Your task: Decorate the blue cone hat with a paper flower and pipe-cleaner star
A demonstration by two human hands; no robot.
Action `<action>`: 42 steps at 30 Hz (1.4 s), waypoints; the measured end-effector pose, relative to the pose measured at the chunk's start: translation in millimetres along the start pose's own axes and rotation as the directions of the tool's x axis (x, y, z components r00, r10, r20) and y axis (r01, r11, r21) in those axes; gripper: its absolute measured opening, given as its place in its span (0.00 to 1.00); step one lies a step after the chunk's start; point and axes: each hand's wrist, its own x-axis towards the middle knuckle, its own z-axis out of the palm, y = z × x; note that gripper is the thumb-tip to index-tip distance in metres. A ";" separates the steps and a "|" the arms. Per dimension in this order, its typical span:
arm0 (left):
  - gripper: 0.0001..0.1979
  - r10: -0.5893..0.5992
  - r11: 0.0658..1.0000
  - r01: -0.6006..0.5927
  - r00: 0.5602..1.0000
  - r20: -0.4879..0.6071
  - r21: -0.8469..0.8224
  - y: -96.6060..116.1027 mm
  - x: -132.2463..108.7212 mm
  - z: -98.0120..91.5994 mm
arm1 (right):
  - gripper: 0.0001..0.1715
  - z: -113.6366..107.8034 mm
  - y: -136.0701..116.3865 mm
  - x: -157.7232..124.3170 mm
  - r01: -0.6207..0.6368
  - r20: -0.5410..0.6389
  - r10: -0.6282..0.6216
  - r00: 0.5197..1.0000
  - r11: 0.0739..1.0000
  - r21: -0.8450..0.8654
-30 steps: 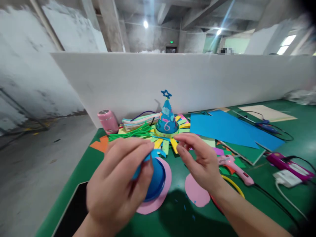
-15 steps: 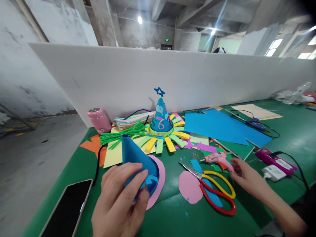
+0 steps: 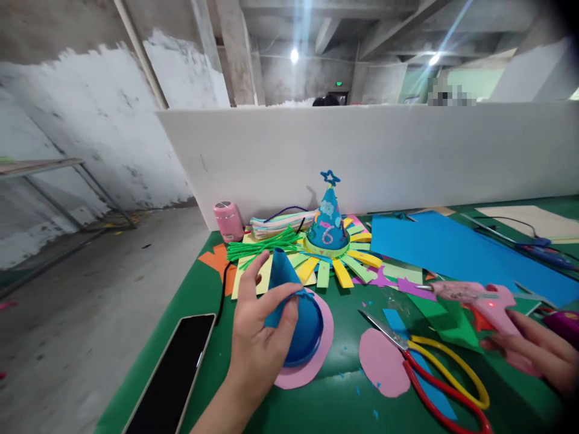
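Note:
My left hand (image 3: 260, 328) pinches a small blue cut-out piece (image 3: 306, 293) between thumb and forefinger; its shape is mostly hidden. Just behind those fingers a plain blue cone hat (image 3: 305, 337) sits tilted on a pink rounded sheet (image 3: 326, 345). At the right, my right hand (image 3: 540, 346) is wrapped around the handle of a pink hot glue gun (image 3: 474, 293), its nozzle pointing left and a small red light glowing on it. Scissors (image 3: 434, 367) with red and yellow handles lie between my hands, over a blue strip (image 3: 436, 392) and beside a pink oval piece (image 3: 384, 363).
A decorated blue cone hat (image 3: 329, 226) with a star and a 6 stands at the back. Near it are green pipe cleaners (image 3: 262, 246), a pink canister (image 3: 228, 222) and blue sheets (image 3: 420, 241). A phone (image 3: 174, 374) lies at the table's left edge; a white board (image 3: 362, 157) stands behind.
My right hand has closed round the glue gun and lifted it off the table. My left hand has drawn up, still pinching the blue piece by the hat. The view has swung left.

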 end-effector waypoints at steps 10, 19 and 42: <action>0.09 -0.039 0.995 0.051 0.990 0.132 -0.090 -3.7 18.4 5.2 | 0.09 50.5 -160.5 -33.5 0.177 0.482 -0.430 0.763 0.857 0.485; 0.10 -0.011 0.990 0.032 0.988 0.151 -0.138 -7.1 19.9 0.4 | 0.07 78.2 -202.2 -43.6 0.196 0.608 -0.563 0.559 0.803 0.563; 0.10 0.002 0.987 0.030 0.980 0.200 -0.158 -8.6 19.9 -4.7 | 0.07 84.3 -200.9 -40.0 0.276 0.617 -0.600 0.510 0.793 0.543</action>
